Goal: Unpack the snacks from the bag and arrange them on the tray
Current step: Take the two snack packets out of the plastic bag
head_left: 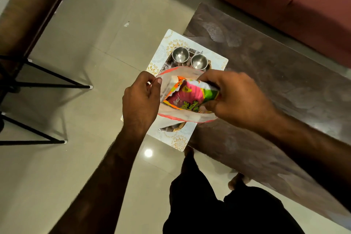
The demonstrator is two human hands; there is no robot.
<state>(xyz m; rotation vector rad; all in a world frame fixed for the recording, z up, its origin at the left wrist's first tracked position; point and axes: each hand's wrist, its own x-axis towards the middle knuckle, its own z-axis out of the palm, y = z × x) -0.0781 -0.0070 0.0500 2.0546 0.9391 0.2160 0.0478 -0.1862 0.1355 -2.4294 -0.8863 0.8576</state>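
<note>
A thin whitish bag [188, 117] with a red rim hangs open above the tray [178, 143]. My left hand [141, 99] pinches the bag's left rim. My right hand [235, 99] grips a pink, green and orange snack packet [187, 97] that sticks partly out of the bag's mouth. The tray is white with gold flower patterns and lies on the end of the dark table, overhanging its edge. Two steel cups [180, 54] [199, 61] stand on the tray's far part. The bag hides the tray's middle.
The dark brown table [266, 85] runs to the right, with a red sofa [284, 2] behind it. Black metal legs of a chair or stand [47, 81] and a wooden piece of furniture [32, 5] are at the left. Pale tiled floor lies between. My legs are below.
</note>
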